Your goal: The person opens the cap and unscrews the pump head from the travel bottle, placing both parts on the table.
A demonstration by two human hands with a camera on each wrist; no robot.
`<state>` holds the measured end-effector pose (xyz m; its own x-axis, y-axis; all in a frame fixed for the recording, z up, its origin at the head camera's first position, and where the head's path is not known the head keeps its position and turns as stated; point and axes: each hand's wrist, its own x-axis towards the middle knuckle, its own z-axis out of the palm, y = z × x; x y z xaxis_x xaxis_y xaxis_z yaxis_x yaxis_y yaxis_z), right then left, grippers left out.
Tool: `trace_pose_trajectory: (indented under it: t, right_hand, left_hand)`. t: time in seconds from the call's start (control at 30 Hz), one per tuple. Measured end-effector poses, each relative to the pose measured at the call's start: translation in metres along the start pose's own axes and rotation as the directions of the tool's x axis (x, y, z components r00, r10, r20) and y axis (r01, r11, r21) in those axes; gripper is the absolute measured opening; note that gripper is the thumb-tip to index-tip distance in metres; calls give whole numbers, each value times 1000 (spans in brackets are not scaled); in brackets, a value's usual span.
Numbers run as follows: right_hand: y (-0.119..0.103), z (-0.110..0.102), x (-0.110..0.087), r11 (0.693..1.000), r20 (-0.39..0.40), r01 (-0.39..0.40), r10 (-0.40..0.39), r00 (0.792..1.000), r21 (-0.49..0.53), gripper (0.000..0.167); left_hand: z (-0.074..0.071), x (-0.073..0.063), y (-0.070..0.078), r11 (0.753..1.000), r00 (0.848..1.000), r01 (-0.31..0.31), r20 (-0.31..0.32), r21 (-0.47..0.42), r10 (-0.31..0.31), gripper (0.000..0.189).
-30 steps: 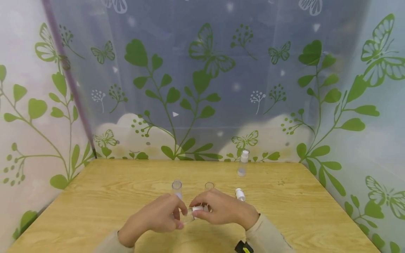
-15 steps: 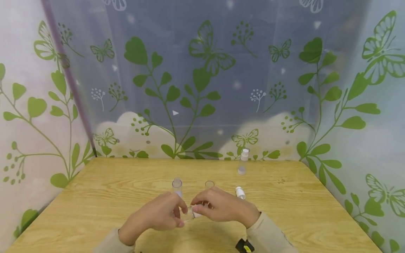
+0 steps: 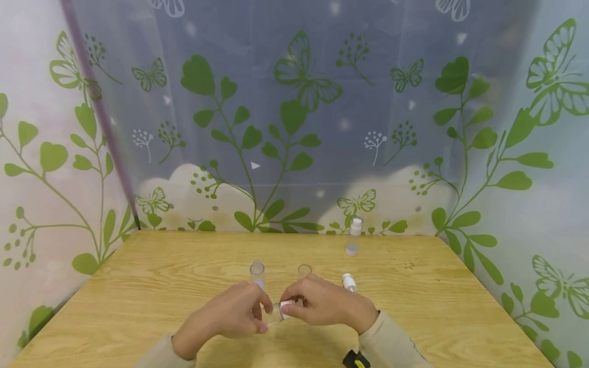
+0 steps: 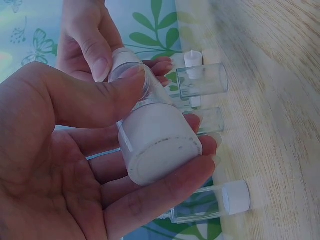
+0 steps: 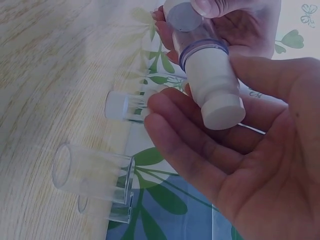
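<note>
My left hand grips a small clear bottle by its body, thumb across the side. The bottle's white base faces the left wrist camera, with fingers beneath it. My right hand holds the white pump top at the other end, its thumb against one side and fingers below. A purplish clear ring lies where the pump top meets the bottle. In the head view the hands hide most of the bottle, which lies sideways between them.
On the wooden table stand another clear bottle, a clear cap and a loose white pump top. A bottle with its pump stands further back. A second clear cap shows behind the first. Patterned curtains surround the table.
My right thumb and fingers have shifted slightly on the white pump top, dipping over it and drawing back. The left hand stays in place; the things on the table have not moved.
</note>
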<state>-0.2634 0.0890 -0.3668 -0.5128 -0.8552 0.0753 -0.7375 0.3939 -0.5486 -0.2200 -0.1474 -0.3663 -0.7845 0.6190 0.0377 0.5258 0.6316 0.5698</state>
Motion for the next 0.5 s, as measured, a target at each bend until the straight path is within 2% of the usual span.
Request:
trace_pose_trajectory:
  t: [0.5]
  right_hand:
    - [-2, -2, -1, 1000, 2, -29, 29, 1000, 7, 21]
  left_hand:
    - [0, 0, 0, 1000, 1000, 18, 8, -5, -18, 23]
